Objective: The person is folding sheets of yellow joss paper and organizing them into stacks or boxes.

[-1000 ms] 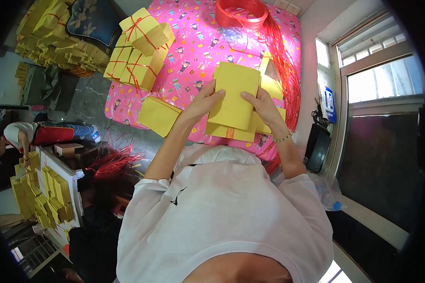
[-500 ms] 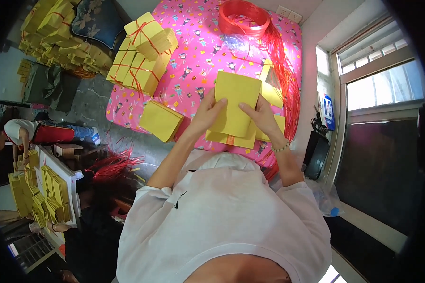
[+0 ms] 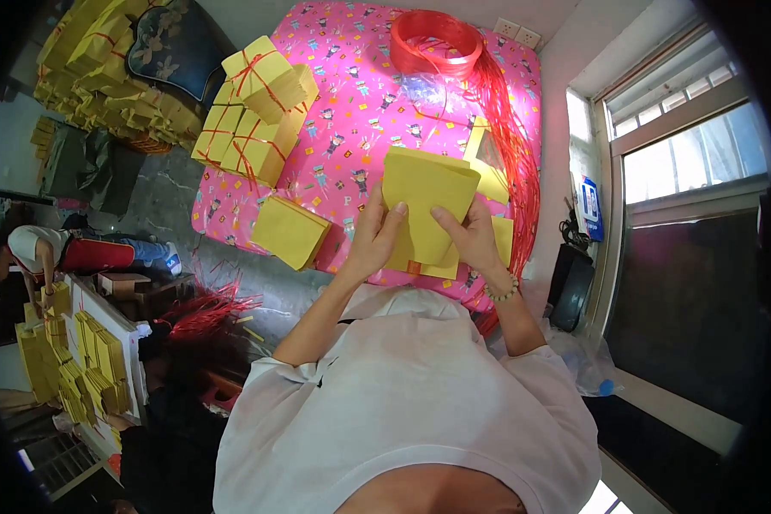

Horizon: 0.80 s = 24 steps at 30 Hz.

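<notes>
Between my two hands is a stack of yellow paper sheets [image 3: 428, 188], its top edges slightly uneven and spread. My left hand [image 3: 379, 238] grips its left side, thumb on the front face. On the right side my right hand [image 3: 474, 237] does the same, with a beaded bracelet on that wrist. Under the held stack, more yellow paper with a small orange-red mark [image 3: 415, 267] shows partly. A separate yellow stack [image 3: 288, 231] lies left of my left hand. Beyond my right hand lie other yellow sheets [image 3: 502, 240], partly covered.
A pink patterned cover [image 3: 351, 111] spreads over the table. Yellow bundles tied with red strips [image 3: 257, 141] stand at its far left. A red plastic coil [image 3: 437, 43] and long red strands [image 3: 522, 163] lie far right. At left, people handle yellow stacks on a white table [image 3: 133, 343].
Both hands have come slightly nearer to me with the yellow stack. Its top edge, even before, is now spread and skewed.
</notes>
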Tool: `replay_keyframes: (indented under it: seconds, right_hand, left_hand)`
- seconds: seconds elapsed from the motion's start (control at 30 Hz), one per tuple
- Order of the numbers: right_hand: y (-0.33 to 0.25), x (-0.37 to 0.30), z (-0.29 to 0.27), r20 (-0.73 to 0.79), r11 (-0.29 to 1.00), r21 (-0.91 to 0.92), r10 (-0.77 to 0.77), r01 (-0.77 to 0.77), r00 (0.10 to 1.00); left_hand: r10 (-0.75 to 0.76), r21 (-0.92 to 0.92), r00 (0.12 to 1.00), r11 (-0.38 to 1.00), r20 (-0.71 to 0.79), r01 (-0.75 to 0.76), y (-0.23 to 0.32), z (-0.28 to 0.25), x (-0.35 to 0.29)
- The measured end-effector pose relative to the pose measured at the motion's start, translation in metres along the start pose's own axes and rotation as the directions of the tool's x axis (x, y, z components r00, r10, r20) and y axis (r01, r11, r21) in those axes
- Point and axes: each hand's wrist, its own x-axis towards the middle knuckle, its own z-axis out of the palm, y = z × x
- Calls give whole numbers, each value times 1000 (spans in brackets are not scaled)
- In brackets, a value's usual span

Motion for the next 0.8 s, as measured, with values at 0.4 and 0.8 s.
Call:
replay_keyframes:
  seconds: [0.4,0.8]
  right_hand:
    - [-3,9,1,-185,996,14,-86,90,979]
    - [5,-15,-10,-87,986,63,160,-155,983]
  left_hand:
    - [-88,-3,995,996,45,88,-2,-8,3]
    - [-158,-47,986,986,53,160,1,-4,7]
